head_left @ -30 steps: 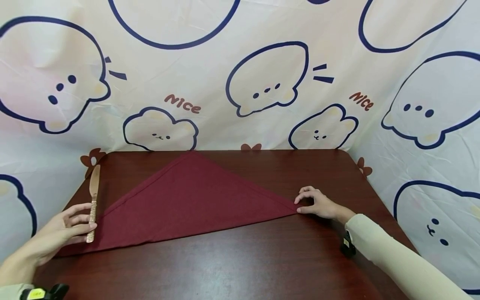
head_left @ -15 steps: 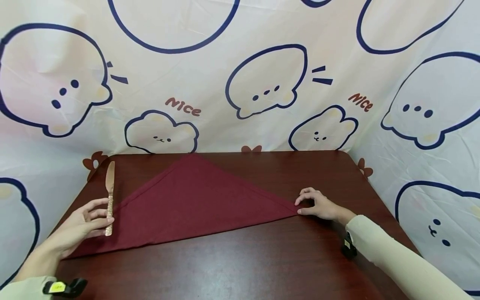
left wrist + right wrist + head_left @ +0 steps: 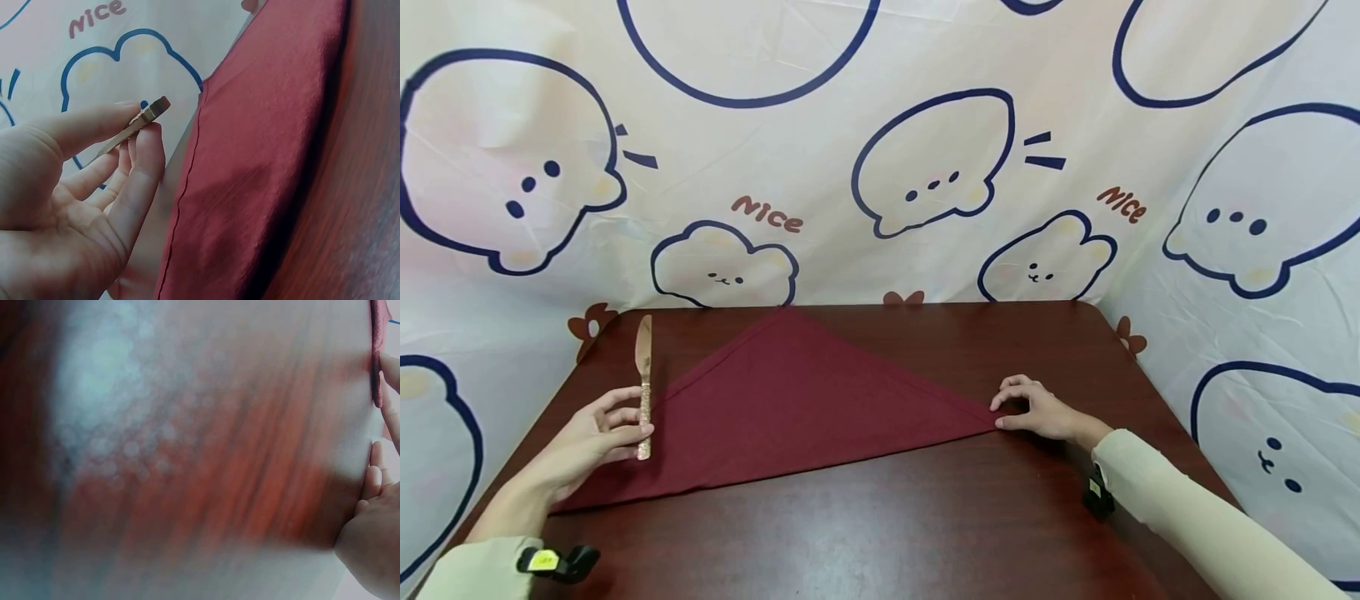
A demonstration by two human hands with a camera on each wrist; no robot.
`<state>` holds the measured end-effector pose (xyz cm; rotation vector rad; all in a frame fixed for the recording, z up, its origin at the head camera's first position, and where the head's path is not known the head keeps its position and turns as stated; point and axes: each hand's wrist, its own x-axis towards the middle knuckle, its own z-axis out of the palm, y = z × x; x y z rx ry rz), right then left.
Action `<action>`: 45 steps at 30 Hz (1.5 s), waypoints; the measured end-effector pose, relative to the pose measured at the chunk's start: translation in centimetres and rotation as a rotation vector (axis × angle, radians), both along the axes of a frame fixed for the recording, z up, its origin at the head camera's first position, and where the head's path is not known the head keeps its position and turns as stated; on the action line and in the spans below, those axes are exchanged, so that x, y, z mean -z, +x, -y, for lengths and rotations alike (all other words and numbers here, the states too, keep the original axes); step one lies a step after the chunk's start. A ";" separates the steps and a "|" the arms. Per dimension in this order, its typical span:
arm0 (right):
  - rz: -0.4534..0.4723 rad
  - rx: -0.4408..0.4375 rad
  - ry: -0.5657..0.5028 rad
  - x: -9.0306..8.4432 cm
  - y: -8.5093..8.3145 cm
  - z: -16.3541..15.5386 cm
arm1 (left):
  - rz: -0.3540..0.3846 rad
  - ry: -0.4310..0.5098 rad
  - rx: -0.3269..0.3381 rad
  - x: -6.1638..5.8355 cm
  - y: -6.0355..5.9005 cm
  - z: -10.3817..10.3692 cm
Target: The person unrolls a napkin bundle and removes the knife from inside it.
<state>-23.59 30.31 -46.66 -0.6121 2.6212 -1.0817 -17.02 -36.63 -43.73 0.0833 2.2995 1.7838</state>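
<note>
Head view: brown counter [image 3: 925,517]; maroon napkin [image 3: 797,400], folded triangular, lying between both hands. Right hand [image 3: 1037,410], grip pinching the napkin's right corner. Left hand [image 3: 591,437], grip pinching a copper knife [image 3: 643,385] above the napkin's left edge.

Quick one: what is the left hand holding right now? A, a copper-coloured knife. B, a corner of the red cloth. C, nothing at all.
A: the left hand pinches the knife by its handle, above the red cloth's left corner.
</note>
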 end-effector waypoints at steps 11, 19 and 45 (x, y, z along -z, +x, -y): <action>0.000 0.002 0.013 -0.4 -0.1 0.0 | -0.009 -0.005 0.019 -0.3 -0.7 -2.0; -0.002 0.003 0.016 -0.3 0.0 0.2 | -0.004 0.009 0.046 -0.5 -0.9 -3.8; -0.025 0.010 0.014 -0.1 0.1 0.1 | 0.028 0.017 0.137 -0.8 -2.4 -9.6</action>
